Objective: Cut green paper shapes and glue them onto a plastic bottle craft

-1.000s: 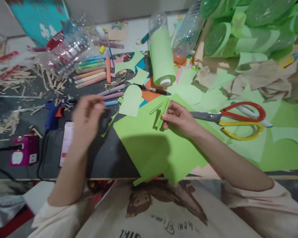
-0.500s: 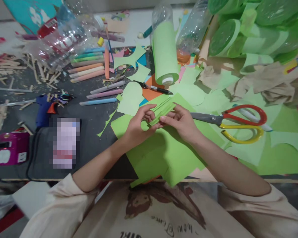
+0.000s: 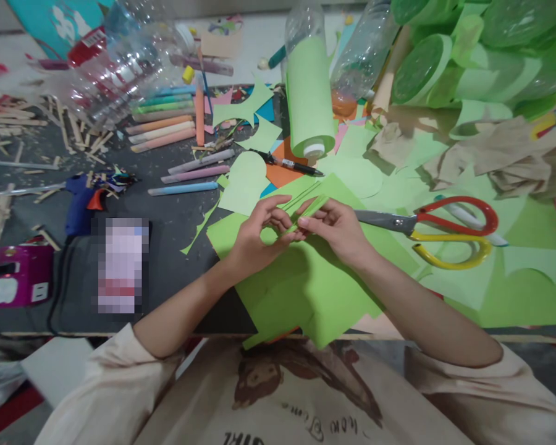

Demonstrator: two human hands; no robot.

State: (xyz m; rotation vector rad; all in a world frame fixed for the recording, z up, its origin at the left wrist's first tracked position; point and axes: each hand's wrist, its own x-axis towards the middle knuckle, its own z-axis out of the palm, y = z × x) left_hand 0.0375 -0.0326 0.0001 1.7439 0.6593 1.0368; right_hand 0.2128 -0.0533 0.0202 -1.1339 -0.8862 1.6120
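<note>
Thin light-green paper strips [image 3: 314, 207] are held between my two hands, above a stack of bright green paper sheets [image 3: 278, 290]. My right hand [image 3: 336, 225] pinches the strips between thumb and fingers. Curled in from the other side, my left hand [image 3: 264, 232] has its fingertips at their lower end, almost touching the right fingers. Part of the strips is hidden behind the fingers. Large scissors [image 3: 393, 220] with one red and one yellow handle lie just right of my right hand. A black pen [image 3: 290, 164] rests on paper scraps beyond the hands.
A bottle wrapped in green paper [image 3: 309, 99] lies at the back. Several markers [image 3: 164, 133], a blue glue gun [image 3: 77, 201], a phone [image 3: 122, 266] and a magenta box [image 3: 21, 276] are on the left. Crumpled brown paper [image 3: 495, 157] and green-covered bottles [image 3: 484, 74] fill the right.
The strips have tilted more upright and drawn together in my right fingers. Both hands stay in nearly the same place.
</note>
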